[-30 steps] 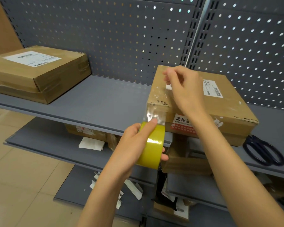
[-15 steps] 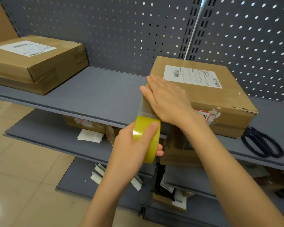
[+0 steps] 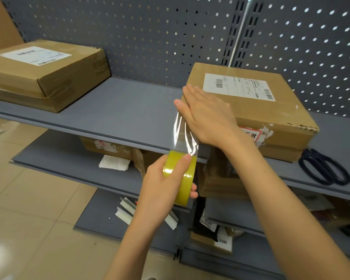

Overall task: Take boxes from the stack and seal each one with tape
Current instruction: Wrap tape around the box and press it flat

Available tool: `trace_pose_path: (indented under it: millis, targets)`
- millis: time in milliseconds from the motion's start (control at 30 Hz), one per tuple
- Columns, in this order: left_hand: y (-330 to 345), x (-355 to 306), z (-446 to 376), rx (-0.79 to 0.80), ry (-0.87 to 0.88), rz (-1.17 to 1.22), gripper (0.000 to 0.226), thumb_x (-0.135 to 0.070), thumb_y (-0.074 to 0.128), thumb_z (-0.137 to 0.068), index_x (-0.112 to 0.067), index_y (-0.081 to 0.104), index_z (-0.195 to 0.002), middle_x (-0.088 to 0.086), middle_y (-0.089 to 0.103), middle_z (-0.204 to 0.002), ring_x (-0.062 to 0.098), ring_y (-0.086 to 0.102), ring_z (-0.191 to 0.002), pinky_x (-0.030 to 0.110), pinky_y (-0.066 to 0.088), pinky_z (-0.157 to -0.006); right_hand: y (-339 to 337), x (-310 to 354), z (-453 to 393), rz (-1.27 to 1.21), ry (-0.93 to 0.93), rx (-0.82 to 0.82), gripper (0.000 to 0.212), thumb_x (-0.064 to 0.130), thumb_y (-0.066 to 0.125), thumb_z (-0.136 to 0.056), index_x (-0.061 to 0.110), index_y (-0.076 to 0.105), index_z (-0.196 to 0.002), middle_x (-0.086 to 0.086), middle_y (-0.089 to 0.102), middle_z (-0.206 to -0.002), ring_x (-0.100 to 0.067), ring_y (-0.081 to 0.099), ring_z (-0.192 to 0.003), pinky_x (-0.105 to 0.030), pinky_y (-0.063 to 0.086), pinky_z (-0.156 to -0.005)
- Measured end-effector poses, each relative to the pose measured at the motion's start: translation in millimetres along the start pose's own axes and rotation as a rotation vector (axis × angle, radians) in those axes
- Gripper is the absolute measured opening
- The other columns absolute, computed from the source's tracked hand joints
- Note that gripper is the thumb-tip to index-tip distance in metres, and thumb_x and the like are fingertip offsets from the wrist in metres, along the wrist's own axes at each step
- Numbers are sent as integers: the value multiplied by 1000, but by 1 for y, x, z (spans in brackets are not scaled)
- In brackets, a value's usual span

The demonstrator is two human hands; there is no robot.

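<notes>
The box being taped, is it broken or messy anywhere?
Yes. The box has a torn, frayed top edge at its right front corner, and a red-and-white sticker on its front is partly peeled and ragged. Paper scraps also litter the lower shelves.

Open shelf (image 3: 117, 110) surface spans the centre of the frame, between the box (image 3: 45, 77) at upper left and the box (image 3: 271, 110) at centre right. The pegboard (image 3: 150, 37) closes the rear. Scissors (image 3: 324, 168) occupy the shelf at the right edge. A strip of tape (image 3: 183, 134) stretches across the gap below the right box's near corner.
</notes>
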State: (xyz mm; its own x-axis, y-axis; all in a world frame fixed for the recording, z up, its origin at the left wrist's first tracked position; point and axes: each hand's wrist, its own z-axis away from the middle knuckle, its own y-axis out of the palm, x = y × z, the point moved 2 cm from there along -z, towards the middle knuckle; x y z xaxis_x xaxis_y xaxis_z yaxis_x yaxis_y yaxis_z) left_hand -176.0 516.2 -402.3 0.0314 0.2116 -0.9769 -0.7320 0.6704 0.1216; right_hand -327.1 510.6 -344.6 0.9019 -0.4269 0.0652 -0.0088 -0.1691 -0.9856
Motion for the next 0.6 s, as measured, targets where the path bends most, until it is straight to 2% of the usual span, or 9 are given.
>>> trace_pose_path:
  millis: [200, 400, 600]
  targets:
    - [2, 5, -1, -43, 41, 19, 13, -28, 59, -91, -16, 62, -88, 10, 63, -59, 18, 63, -49, 27, 52, -47, 1, 0, -1, 17, 3, -17, 59, 46, 13, -103, 13, 16, -153, -1, 14, -160, -13, 12, -147, -27, 15, -113]
    - [3, 6, 1, -87, 56, 28, 15, -26, 60, -91, -13, 63, -84, 10, 60, -59, 15, 61, -47, 24, 50, -45, 0, 2, -1, 48, -2, -41, 58, 45, 14, -104, 11, 24, -150, -3, 25, -157, -17, 23, -143, -30, 24, -109]
    - [6, 7, 2, -138, 70, 0, 18, -28, 60, -91, -12, 63, -84, 7, 61, -56, 13, 60, -46, 23, 50, -45, -2, 2, 0, 26, -7, -8, 58, 43, 15, -104, 10, 21, -151, -3, 20, -158, -17, 16, -146, -29, 18, -112]
